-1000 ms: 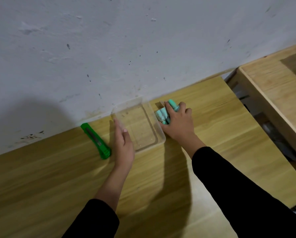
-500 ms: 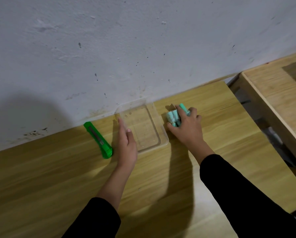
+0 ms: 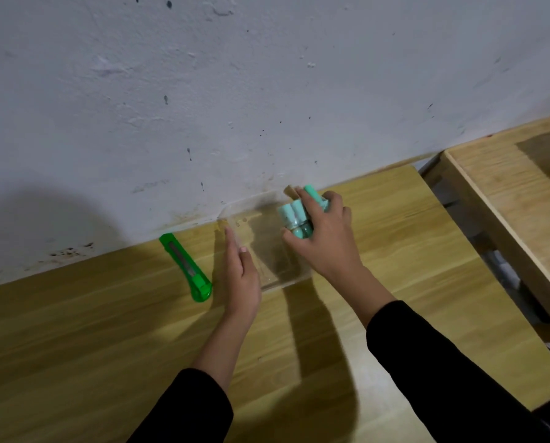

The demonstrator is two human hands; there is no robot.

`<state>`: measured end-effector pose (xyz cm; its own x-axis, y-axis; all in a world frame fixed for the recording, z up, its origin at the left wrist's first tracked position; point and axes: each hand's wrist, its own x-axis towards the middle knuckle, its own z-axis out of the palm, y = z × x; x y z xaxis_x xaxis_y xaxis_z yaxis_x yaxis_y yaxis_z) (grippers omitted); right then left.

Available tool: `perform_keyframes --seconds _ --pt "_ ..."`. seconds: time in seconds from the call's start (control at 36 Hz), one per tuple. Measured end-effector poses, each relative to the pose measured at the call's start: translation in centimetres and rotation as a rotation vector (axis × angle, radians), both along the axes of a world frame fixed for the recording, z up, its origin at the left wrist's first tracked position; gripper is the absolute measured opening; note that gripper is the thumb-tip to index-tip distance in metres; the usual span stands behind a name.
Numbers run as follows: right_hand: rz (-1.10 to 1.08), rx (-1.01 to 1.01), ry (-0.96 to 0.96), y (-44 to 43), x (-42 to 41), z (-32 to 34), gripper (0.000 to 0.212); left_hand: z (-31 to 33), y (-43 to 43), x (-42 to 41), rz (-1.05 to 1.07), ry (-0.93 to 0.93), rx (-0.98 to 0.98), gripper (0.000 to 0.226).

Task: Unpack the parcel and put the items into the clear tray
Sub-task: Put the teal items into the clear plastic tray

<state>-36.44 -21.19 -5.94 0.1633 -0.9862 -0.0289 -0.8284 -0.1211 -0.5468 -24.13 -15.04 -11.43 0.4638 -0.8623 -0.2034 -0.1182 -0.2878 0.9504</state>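
- Clear tray (image 3: 269, 276) sits on the wooden desk (image 3: 395, 251), w/ its far end touching the white wall (image 3: 267, 91); from desk centre it's at abt 12 o'clock.
- Right hand (image 3: 326, 241) closed round a bunch of mint-green tubes (image 3: 294, 215), held over the tray's 2 o'clock corner; fingers curled tight, caps poking out toward the wall.
- Can't tell if the tubes touch the tray floor.
- Left hand (image 3: 240, 276) flat, fingers straight & together, pressed along the tray's 9 o'clock wall.
- Green box cutter (image 3: 185, 266) lies just beside the left hand at 9 o'clock, apart from the tray.
- Desk's right edge at 3 o'clock, gap, then a second wooden table (image 3: 516, 199); open bare desk at 6 o'clock.
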Motion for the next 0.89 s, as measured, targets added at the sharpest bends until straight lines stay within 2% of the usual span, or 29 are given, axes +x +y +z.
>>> perform_keyframes --seconds 0.06,0.17,0.33,0.47,0.72,0.89 --pt "0.06 0.016 0.069 0.2 1.4 -0.2 0.074 -0.3 -0.1 0.1 0.018 0.067 -0.035 0.053" --pt "0.156 0.002 0.214 0.4 3.2 -1.0 0.077 -0.4 0.0 0.4 0.046 0.314 -0.067 0.057" --pt "0.259 -0.065 0.362 0.6 4.3 -1.8 0.072 0.4 0.3 1.6 0.054 0.477 -0.087 0.055" --pt "0.304 -0.053 0.379 0.7 5.4 -2.3 0.068 0.4 0.4 2.5 0.011 0.597 -0.055 0.058" --pt "0.305 0.083 0.447 1.4 6.2 -3.2 0.074 0.5 0.9 2.8 -0.04 0.627 -0.062 0.059" --pt "0.329 0.236 0.267 1.6 5.8 -2.5 0.077 0.2 1.0 2.4 -0.023 0.617 -0.056 0.057"
